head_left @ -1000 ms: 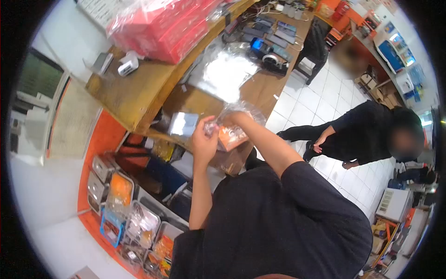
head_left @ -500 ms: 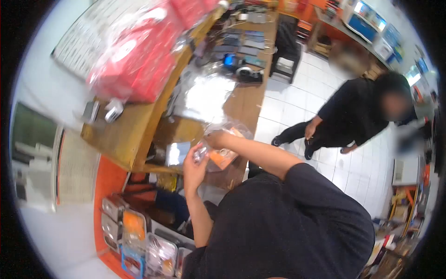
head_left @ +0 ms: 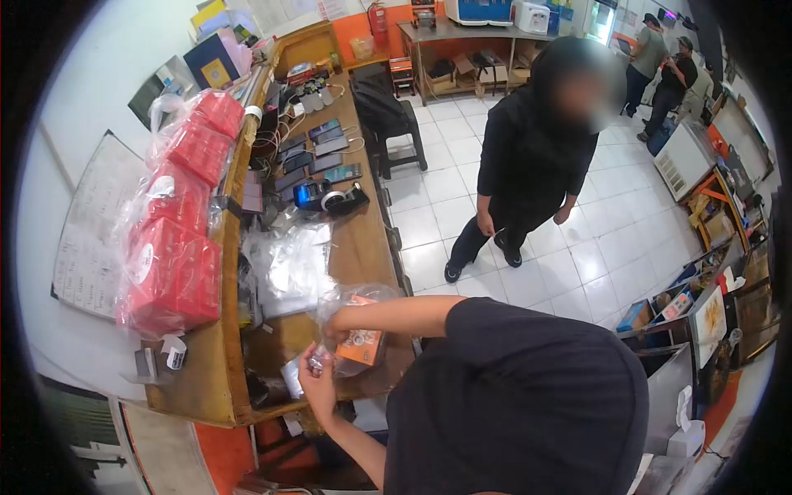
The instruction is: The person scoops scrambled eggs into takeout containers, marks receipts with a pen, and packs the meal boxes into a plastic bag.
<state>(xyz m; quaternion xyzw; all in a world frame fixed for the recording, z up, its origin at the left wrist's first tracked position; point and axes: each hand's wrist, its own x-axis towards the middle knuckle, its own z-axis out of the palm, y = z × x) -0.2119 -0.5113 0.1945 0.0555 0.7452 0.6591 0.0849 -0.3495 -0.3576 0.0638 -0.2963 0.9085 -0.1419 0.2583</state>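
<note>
A clear plastic bag (head_left: 386, 292) lies at the near end of the wooden workbench, with an orange box (head_left: 363, 340) inside or under its film. My left hand (head_left: 316, 381) pinches a bunched part of the bag at the box's left side. Close above it, my right hand (head_left: 336, 328) is curled against the plastic at the box's upper left edge; its fingertips are hidden. Just beyond both hands is a stack of silvery plastic sleeves (head_left: 289, 268).
Red boxes in plastic (head_left: 169, 276) stand on the raised shelf at left. A tape dispenser (head_left: 346, 200) and several phones (head_left: 328, 144) lie farther along the workbench. A person in black (head_left: 536, 148) stands on the tiled floor at right; other people are farther back.
My view has tilted up, showing more of the room. My hands stay at the bag and orange box. The person in black now stands more upright in view.
</note>
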